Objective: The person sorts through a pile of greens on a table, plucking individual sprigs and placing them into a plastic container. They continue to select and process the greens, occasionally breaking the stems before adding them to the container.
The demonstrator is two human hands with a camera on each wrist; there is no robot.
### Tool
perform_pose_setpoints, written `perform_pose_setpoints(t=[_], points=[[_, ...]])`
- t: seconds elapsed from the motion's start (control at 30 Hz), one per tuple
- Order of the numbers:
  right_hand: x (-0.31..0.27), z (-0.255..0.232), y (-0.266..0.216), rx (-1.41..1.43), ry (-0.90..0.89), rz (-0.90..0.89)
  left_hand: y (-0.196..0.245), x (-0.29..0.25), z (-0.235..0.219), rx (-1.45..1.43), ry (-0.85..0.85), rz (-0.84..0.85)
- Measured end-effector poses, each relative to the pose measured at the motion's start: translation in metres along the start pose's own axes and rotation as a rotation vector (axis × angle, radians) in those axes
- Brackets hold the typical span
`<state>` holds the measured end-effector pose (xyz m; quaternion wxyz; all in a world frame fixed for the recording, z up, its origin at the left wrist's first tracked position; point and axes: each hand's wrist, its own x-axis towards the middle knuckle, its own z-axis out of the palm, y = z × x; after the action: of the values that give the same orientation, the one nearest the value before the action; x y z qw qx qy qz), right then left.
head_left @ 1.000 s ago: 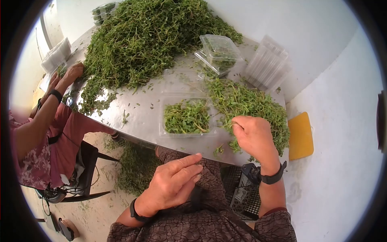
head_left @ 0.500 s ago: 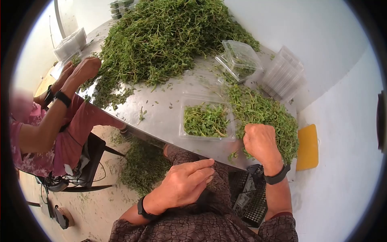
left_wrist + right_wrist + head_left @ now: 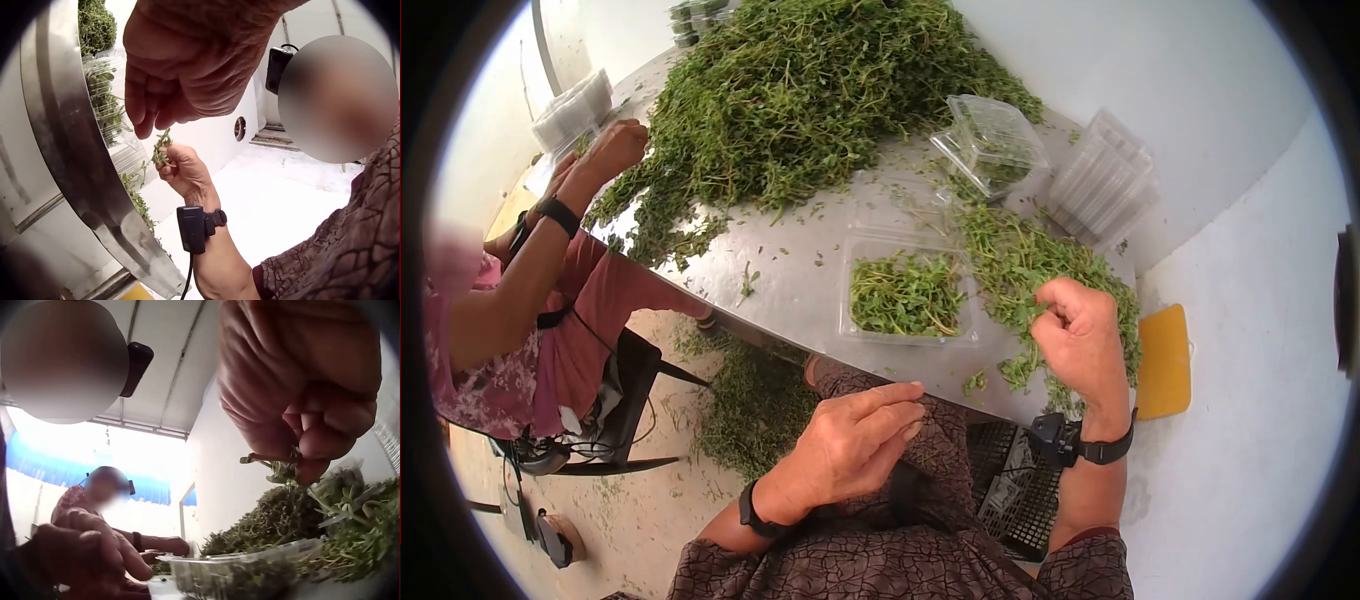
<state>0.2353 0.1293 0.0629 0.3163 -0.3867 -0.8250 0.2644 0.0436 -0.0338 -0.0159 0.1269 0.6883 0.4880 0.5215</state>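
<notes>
My right hand (image 3: 1082, 340) pinches a small sprig of leafy greens (image 3: 162, 149) between thumb and curled fingers, over the right side of the smaller greens pile (image 3: 1012, 245). In the right wrist view, a brown stem (image 3: 265, 458) pokes out from the fingertips. Left of this hand, an open clear plastic clamshell box (image 3: 905, 341) stands on the table, filled with green sprigs (image 3: 905, 295). My left hand (image 3: 845, 440) hovers over my lap before the table edge, its fingers fairly straight and close together, with nothing seen in them.
A big heap of greens (image 3: 790, 100) covers the back of the metal table (image 3: 785, 270). Clear boxes (image 3: 1000, 140) and a stack of empty ones (image 3: 1105, 180) stand at the right. Another person's hands (image 3: 605, 155) work at the left. A black crate (image 3: 1010, 500) sits below.
The head view has shifted, so the table sits further right. My right hand dipped to the small pile, then rose slightly rightward, turning its thumb side up. The left hand has hardly moved.
</notes>
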Motion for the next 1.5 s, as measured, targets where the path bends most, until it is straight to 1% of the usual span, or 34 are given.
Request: perform_pose_setpoints(t=[0.13,0.2,0.23,0.3,0.37,0.43,0.5,0.53,0.57,0.6,0.63,0.7,0.73,0.77,0.83,0.87,0.9,0.97,1.0,1.03,1.1,1.17,1.27,1.33,1.47,1.5], points=[[0.015,0.018,-0.023,0.108,-0.054,0.009,-0.002,-0.001,0.000,-0.003,0.003,-0.016],[0.024,0.034,-0.025,0.055,-0.070,-0.096,-0.003,-0.001,-0.001,-0.008,0.003,-0.017],[0.027,0.041,-0.031,0.057,-0.072,-0.096,-0.003,0.000,-0.001,-0.007,0.003,-0.018],[0.033,0.052,-0.041,0.129,-0.181,-0.008,-0.004,0.000,-0.002,0.005,0.008,-0.018],[0.034,0.055,-0.038,0.132,-0.218,0.012,-0.002,0.001,-0.005,0.004,0.015,-0.044],[0.031,0.053,-0.034,0.094,-0.130,-0.086,-0.003,0.001,-0.007,0.001,0.025,-0.071],[0.028,0.046,-0.024,0.133,-0.096,-0.041,-0.008,-0.001,-0.010,0.057,0.080,-0.049],[0.026,0.042,-0.020,0.102,-0.042,-0.039,-0.009,0.000,-0.011,0.052,0.075,-0.051],[0.024,0.038,-0.017,0.071,0.015,-0.037,-0.009,0.001,-0.011,0.074,0.131,-0.039],[0.020,0.034,-0.015,0.044,0.008,-0.014,-0.010,0.002,-0.011,0.096,0.187,-0.026],[0.016,0.032,-0.011,0.042,0.011,-0.008,-0.011,0.005,-0.013,0.092,0.182,-0.025],[0.007,0.029,-0.002,-0.103,0.002,0.053,-0.012,0.011,-0.017,0.316,0.265,0.093],[0.002,0.028,0.003,-0.124,-0.017,0.067,-0.014,0.014,-0.018,0.385,0.260,0.123],[-0.002,0.027,0.004,-0.123,-0.012,0.074,-0.014,0.018,-0.020,0.381,0.254,0.126],[-0.009,0.026,0.006,-0.166,-0.074,0.108,-0.011,0.027,-0.024,0.488,0.207,0.169],[-0.012,0.026,0.009,-0.163,-0.069,0.113,-0.013,0.030,-0.025,0.485,0.162,0.150],[-0.014,0.026,0.013,-0.156,-0.075,0.103,-0.013,0.035,-0.026,0.484,0.156,0.153],[-0.019,0.027,0.015,-0.145,-0.078,0.096,-0.010,0.043,-0.028,0.547,0.040,0.126],[-0.022,0.027,0.013,-0.131,-0.108,0.095,-0.011,0.045,-0.027,0.535,0.002,0.106],[-0.024,0.027,0.011,-0.118,-0.137,0.093,-0.012,0.048,-0.027,0.535,-0.002,0.109],[-0.027,0.026,0.011,-0.101,-0.154,0.099,-0.013,0.052,-0.027,0.596,-0.087,0.080],[-0.030,0.026,0.010,-0.083,-0.175,0.104,-0.018,0.053,-0.026,0.590,-0.096,0.075],[-0.035,0.028,0.009,-0.022,-0.125,0.100,-0.021,0.055,-0.023,0.583,-0.113,0.061],[-0.040,0.034,0.010,-0.067,-0.053,0.017,-0.023,0.057,-0.022,0.581,-0.123,0.053],[-0.042,0.044,-0.002,-0.142,-0.019,-0.035,-0.022,0.060,-0.018,0.597,-0.137,0.006],[-0.043,0.049,-0.002,-0.190,0.036,-0.081,-0.021,0.061,-0.018,0.607,-0.142,-0.004]])
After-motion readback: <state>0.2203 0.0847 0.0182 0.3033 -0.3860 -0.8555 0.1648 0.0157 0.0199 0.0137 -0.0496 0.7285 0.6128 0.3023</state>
